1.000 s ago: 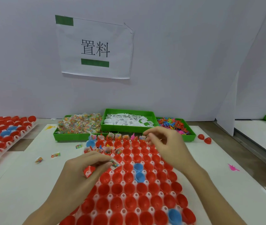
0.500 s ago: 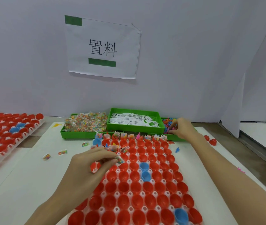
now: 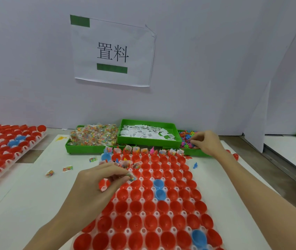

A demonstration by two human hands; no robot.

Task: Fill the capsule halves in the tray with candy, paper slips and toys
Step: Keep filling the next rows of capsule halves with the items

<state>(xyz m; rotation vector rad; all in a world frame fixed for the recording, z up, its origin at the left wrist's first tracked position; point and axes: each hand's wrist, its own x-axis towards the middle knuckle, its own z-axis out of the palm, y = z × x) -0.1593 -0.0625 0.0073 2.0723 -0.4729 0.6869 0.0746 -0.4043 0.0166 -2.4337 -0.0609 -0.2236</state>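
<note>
One white tray [image 3: 159, 230] of capsule halves sits at the table's near edge, centre; most halves are red, four blue [image 3: 159, 184] in view. Far row and part of the second row already carry candy packets. Left hand [image 3: 96, 188] hovers over the tray's left side, thumb and fingers pinching one candy packet [image 3: 131, 177]. Right hand [image 3: 205, 143] reaches to the far right green bin of toys [image 3: 186, 137], fingers curled into the pile; whether it has a toy, cannot tell. Three green bins line the far edge: candy bin [image 3: 93, 135] left, paper slips bin [image 3: 147, 132] middle, toys right. Three loose candy packets [image 3: 67, 168] lie left of the tray. One blue toy [image 3: 195, 165] lies right of it. A second tray [image 3: 2, 148] of halves occupies the left edge. One paper sign [image 3: 113, 53] on the wall.
</note>
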